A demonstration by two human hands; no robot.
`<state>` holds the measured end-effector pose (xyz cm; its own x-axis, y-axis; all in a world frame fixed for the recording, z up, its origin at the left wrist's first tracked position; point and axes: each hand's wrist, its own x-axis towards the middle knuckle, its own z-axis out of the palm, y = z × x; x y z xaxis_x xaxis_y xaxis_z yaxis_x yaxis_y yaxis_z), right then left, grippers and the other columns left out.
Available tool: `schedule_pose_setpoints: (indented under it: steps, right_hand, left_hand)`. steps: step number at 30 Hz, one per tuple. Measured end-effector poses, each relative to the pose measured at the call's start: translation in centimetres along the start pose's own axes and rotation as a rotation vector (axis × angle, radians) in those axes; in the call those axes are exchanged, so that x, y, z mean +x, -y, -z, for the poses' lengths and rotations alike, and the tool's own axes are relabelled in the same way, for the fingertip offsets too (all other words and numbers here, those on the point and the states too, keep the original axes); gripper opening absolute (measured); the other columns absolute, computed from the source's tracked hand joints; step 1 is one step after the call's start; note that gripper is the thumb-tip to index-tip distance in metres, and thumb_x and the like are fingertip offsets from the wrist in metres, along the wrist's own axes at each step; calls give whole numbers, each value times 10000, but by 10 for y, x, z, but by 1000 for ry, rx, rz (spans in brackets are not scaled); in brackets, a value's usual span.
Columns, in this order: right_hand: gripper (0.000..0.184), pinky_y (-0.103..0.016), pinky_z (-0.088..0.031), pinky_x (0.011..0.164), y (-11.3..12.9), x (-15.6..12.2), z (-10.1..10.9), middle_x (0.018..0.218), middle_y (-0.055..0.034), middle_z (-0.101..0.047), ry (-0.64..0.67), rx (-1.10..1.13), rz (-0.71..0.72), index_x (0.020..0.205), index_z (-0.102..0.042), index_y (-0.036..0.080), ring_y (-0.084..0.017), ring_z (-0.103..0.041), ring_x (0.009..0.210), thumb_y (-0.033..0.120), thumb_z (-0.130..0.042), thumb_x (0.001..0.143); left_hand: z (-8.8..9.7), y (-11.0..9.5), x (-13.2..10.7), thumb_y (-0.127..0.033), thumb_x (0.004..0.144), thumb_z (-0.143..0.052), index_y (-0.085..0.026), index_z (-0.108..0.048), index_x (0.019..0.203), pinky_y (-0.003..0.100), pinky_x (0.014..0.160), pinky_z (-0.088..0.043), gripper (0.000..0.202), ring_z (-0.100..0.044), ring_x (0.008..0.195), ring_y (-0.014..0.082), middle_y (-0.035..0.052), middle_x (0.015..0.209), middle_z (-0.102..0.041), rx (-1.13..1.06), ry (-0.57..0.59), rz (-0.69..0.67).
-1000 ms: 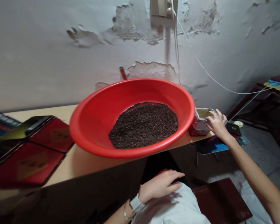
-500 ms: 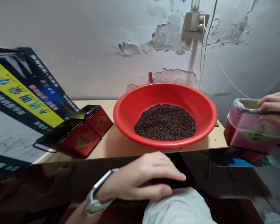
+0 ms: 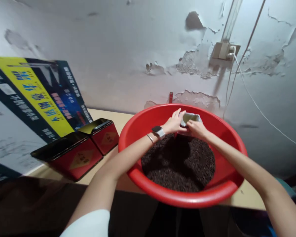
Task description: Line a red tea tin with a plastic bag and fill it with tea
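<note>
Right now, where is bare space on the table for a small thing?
The table is bare behind the red tins, along the wall; narrowly between tins and basin; and, small specks aside, between basin and right forearm. Crowded: the left end, with box and tins, and the basin, where left hand and right hand hold a container.

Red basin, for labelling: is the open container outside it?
No: left hand and right hand hold the open container inside the red basin.
</note>
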<state>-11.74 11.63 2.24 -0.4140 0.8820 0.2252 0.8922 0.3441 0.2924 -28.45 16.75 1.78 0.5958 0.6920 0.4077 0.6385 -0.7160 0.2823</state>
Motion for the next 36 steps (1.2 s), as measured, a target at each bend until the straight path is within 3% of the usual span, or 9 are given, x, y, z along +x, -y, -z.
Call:
schedule_pose_setpoints:
  steps: [3,7,11,14,24,27,31,33,36]
  right_hand:
    - [234,-329,-467,861,12,10,-42,1080,-163,-670,35,9,145,1027,-628,84,-235,-651,989,51,-459,867]
    - [269,-288,-479,796,18,4,-63,1075,-140,-671,82,115,153,1077,-615,109,-224,-659,975,68,-456,865]
    - [266,-288,-476,756,22,2,-62,1117,-133,-677,140,179,133,1097,-629,122,-240,-663,975,175,-420,942]
    - [288,-292,-466,761,19,3,-53,1123,-116,-690,143,186,158,1119,-652,128,-251,-659,980,259,-444,968]
    - [265,-249,-391,687,5,3,-30,998,-98,-725,145,257,80,920,-703,141,-191,-648,868,390,-615,895]
    - [344,-231,-357,634,-11,6,-25,888,-58,-728,29,403,-55,841,-690,174,-153,-631,779,433,-495,956]
    - [397,-242,-395,658,-59,8,-30,969,-104,-723,-121,354,-522,950,-674,168,-189,-660,874,377,-341,999]
    - [405,-269,-440,696,-80,6,-44,1089,-161,-701,34,235,-635,1086,-658,146,-237,-671,982,313,-300,1000]
    - [333,-305,-504,699,-78,-7,-79,1102,-208,-696,345,160,-571,1124,-668,115,-273,-699,962,281,-435,954]
  left_hand:
    - [-33,16,-10,-321,750,-783,-100,-265,1507,603,1096,-374,944,-95,1500,428,279,1609,-117,149,105,-14]
    - [-61,21,-28,-321,843,-680,-17,-490,1377,577,1137,-335,643,-40,1491,461,283,1608,-97,356,188,-157]
    - [-61,20,-30,-258,852,-660,-18,-592,1292,540,1144,-349,506,-91,1492,442,253,1609,-100,473,211,-278]
    - [-52,19,-27,-244,856,-673,-75,-569,1338,548,1121,-374,521,-135,1488,432,240,1607,-112,491,230,-275]
    - [-49,21,-28,-214,869,-669,-159,-535,1375,524,1129,-370,526,-133,1498,410,217,1620,-149,467,231,-312]
    - [-45,27,-24,-229,894,-642,-189,-660,1219,498,1071,-435,328,-175,1497,393,179,1623,-189,478,241,-300]
    - [-36,34,-19,-288,935,-594,-152,-739,1027,468,957,-518,219,-198,1494,387,204,1611,-204,483,262,-227]
    - [-34,35,-18,-303,938,-594,-133,-746,993,461,959,-519,235,-196,1498,371,220,1606,-205,485,267,-186]
    - [-34,36,-18,-307,932,-603,-131,-750,984,466,979,-511,236,-195,1499,366,207,1610,-202,468,271,-184]
